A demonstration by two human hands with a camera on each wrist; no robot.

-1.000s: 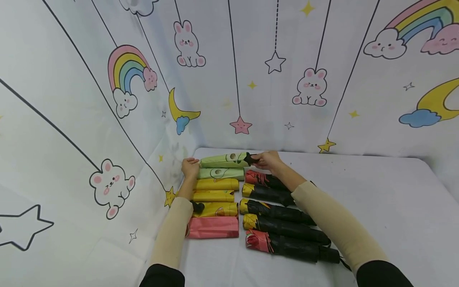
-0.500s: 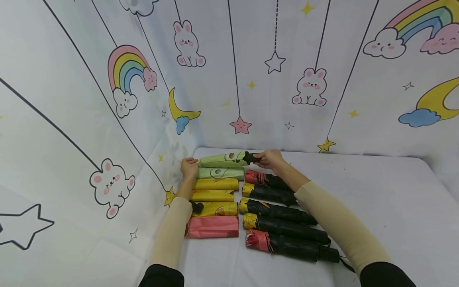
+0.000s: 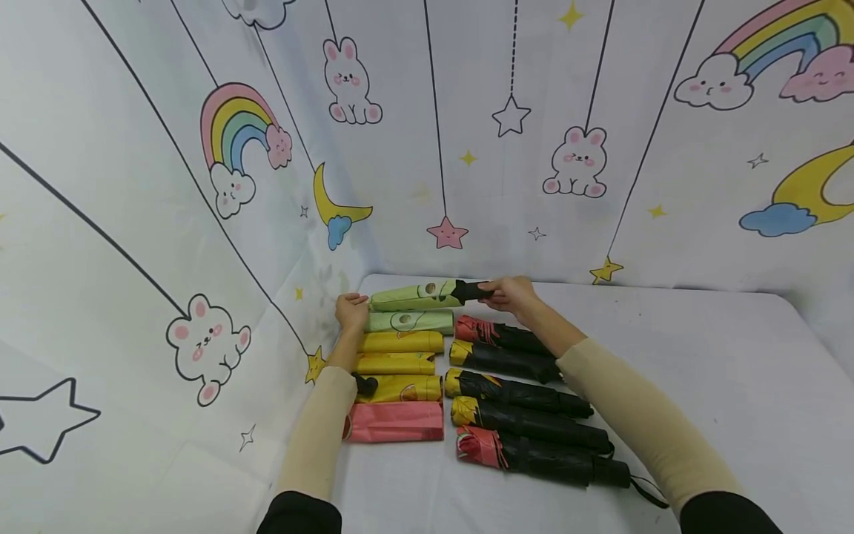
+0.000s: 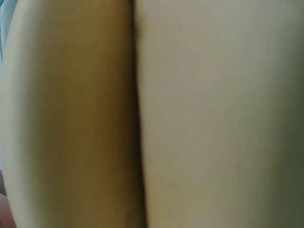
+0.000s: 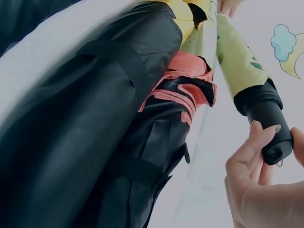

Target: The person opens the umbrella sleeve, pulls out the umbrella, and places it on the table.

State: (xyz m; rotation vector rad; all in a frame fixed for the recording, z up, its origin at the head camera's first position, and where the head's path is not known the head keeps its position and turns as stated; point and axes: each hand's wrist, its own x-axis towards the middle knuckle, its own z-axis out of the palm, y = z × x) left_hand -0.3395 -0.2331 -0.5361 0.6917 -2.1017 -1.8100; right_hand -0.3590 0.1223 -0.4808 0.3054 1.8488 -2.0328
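Observation:
In the head view, a light green umbrella sleeve (image 3: 407, 298) with an avocado print lies at the far end of the left row. A black umbrella (image 3: 472, 291) sticks out of its right end. My right hand (image 3: 512, 295) pinches the umbrella's black handle (image 5: 271, 130) between thumb and fingers. At the sleeve's left end, my left hand (image 3: 352, 310) holds the green fabric with its fingertips, partly hidden. Another green sleeve (image 3: 410, 321) lies just in front. Only blurred beige cloth (image 4: 213, 114) fills the left wrist view.
Several yellow sleeves (image 3: 400, 342) and a pink sleeve (image 3: 400, 423) continue the left row. To their right lie several folded black umbrellas (image 3: 534, 430) with yellow or red ends, under my right forearm. A printed white curtain (image 3: 494, 170) stands behind the white table (image 3: 720, 371).
My right hand has moved slightly right, drawing the black handle farther out of the green sleeve. My left hand stays at the sleeve's left end.

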